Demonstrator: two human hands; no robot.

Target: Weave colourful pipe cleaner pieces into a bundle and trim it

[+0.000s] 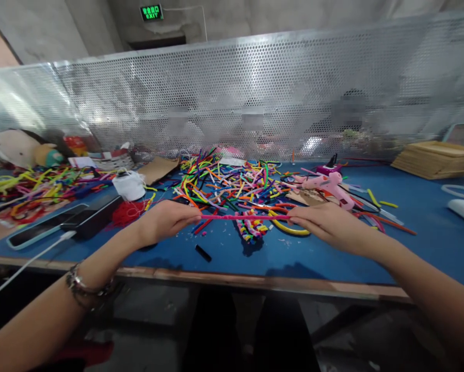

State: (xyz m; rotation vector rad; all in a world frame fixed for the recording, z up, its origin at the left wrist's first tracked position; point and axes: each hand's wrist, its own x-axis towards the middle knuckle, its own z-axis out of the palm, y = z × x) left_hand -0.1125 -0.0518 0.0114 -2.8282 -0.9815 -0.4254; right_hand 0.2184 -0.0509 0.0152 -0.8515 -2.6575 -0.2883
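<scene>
A pink pipe cleaner (232,217) stretches straight and level across the middle of the view. One end is pinched in the closed fingers of my left hand (170,219), the other in those of my right hand (326,225). Just behind and below it is a bundle of short multicoloured pipe cleaner pieces (252,232) at the table's middle. A thick yellow curved piece (291,229) lies near my right fingertips. Behind both hands spreads a large tangled heap of colourful pipe cleaners (232,181).
A pink hot glue gun (324,186) stands behind my right hand. At left are a phone (42,230), a black box (94,217), red yarn (127,213) and a white spool (129,185). Stacked brown cardboard (429,160) is at right. A perforated metal screen (224,82) closes the back.
</scene>
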